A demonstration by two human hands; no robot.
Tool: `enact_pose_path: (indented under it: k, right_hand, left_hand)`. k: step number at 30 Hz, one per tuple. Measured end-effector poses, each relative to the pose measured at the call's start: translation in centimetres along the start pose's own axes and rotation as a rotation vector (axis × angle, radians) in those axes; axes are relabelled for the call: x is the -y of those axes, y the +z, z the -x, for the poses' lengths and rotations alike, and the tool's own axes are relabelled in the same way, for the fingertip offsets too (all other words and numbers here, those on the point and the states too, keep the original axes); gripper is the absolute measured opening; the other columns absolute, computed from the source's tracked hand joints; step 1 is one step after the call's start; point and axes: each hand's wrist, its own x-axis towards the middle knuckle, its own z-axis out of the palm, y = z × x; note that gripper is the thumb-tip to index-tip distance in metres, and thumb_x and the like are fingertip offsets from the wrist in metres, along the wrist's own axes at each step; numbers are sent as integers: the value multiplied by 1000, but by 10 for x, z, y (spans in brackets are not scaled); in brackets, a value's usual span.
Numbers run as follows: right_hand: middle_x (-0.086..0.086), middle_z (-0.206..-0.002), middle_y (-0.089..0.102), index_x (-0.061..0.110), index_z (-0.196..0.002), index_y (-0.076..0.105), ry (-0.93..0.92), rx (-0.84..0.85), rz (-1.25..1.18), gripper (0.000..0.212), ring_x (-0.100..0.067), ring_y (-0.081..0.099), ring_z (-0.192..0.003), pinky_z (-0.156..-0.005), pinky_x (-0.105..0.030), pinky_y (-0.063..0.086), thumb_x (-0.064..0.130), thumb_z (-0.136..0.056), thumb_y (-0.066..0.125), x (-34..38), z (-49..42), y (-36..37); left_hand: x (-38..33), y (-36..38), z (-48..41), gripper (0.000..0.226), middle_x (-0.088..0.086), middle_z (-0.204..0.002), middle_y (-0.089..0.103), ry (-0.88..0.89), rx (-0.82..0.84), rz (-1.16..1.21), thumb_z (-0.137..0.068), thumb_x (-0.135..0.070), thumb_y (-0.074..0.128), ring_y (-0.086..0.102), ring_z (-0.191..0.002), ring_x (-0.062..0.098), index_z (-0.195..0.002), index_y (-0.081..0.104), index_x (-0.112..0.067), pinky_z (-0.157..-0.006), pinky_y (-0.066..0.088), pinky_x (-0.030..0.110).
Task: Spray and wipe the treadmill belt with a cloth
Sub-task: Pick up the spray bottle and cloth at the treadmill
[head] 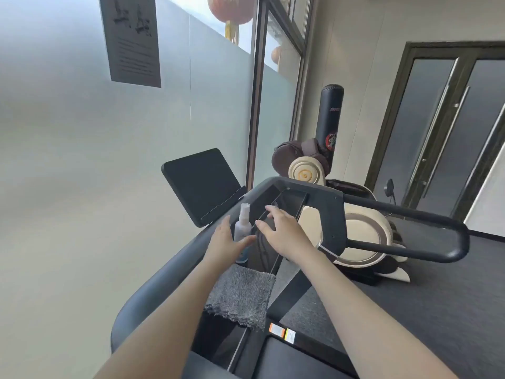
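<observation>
Head view: the small clear plastic spray bottle (pixel 242 231) stands upright on the dark treadmill console (pixel 289 198). The left hand (pixel 225 243) reaches it, fingers spread, thumb touching its right side. The right hand (pixel 281 231), fingers apart, rests just right of it. The fluffy grey cloth (pixel 241 295) hangs nearer, below the bottle.

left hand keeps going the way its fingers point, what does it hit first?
Most likely the spray bottle. The left hand is open, fingers spread to either side of the bottle, right by it. Depth is unclear from one view, so contact can't be confirmed.
</observation>
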Motion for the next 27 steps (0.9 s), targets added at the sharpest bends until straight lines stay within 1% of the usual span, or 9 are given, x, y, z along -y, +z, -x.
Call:
enact_pose_path:
  k: [2, 3, 6, 8, 13, 16, 18, 22, 27]
  right_hand:
    - [-5, -135, 50, 18, -139, 38, 15, -15, -114, 51, -24, 46, -124, -102, -40, 40, 39, -94, 48, 6, -11, 7]
    - [-5, -132, 52, 17, -138, 39, 20, -17, -146, 50, -23, 47, -122, -100, -40, 41, 39, -94, 49, 9, -16, 12]
    - [-5, -126, 57, 16, -133, 45, 55, -21, -243, 45, -23, 52, -115, -96, -39, 45, 37, -94, 50, 19, -27, 23]
    - [-7, -121, 59, 14, -127, 51, 71, -68, -282, 39, -23, 55, -110, -92, -36, 47, 33, -93, 54, 21, -31, 25]
    - [-2, -104, 66, 12, -107, 64, 50, -221, -467, 33, -17, 60, -98, -64, -13, 42, 39, -90, 58, 19, -28, -1]
    - [-5, -94, 69, 10, -96, 67, 20, -188, -650, 30, -15, 62, -91, -68, -19, 43, 38, -88, 62, 22, -20, -26]
    - [-4, -86, 66, 9, -89, 66, 14, -162, -669, 27, -13, 60, -84, -69, -20, 42, 36, -90, 61, 24, -15, -35]
    - [8, -61, 50, 16, -69, 62, 109, -141, -688, 27, -7, 45, -63, -69, -23, 37, 31, -91, 59, 15, -7, -41]
    - [10, -68, 50, 9, -78, 65, 207, -155, -785, 25, -5, 44, -67, -75, -27, 39, 28, -92, 57, 6, -8, -47]
  left_hand:
    - [-1, 5, -4, 97, 11, -130, 59, -13, 2, 121, -66, -64, 73, 56, -120, 28, -141, 40, -12, -99, 48, 48]
    - [-3, 7, -4, 91, 9, -124, 62, -26, 10, 168, -65, -61, 74, 59, -114, 25, -136, 44, -13, -96, 50, 47]
    - [-6, 17, -6, 43, 7, -110, 66, -63, -6, 258, -85, -27, 73, 63, -97, 21, -119, 50, -14, -86, 53, 40]
    - [-6, 19, -6, 31, 6, -103, 68, -35, -45, 257, -90, -21, 68, 65, -92, 23, -113, 52, -10, -83, 53, 42]
    - [-27, 6, 5, 31, -7, -76, 60, 184, -139, 115, -88, -34, 69, 56, -66, 15, -94, 49, -11, -66, 52, 42]
    - [-47, -6, 14, 26, -6, -76, 59, 259, -161, 103, -89, -34, 67, 60, -63, 19, -97, 50, -17, -61, 57, 46]
    - [-55, -8, 22, 26, -3, -76, 62, 253, -153, 89, -89, -36, 66, 64, -65, 23, -99, 51, -18, -62, 57, 49]
    - [-64, -4, 35, 26, 2, -75, 64, 191, -100, 57, -87, -40, 62, 65, -62, 26, -96, 53, -17, -60, 56, 49]
    - [-84, 0, 34, 29, 5, -81, 65, 148, -28, 13, -88, -39, 60, 64, -70, 24, -97, 54, -12, -64, 55, 41]
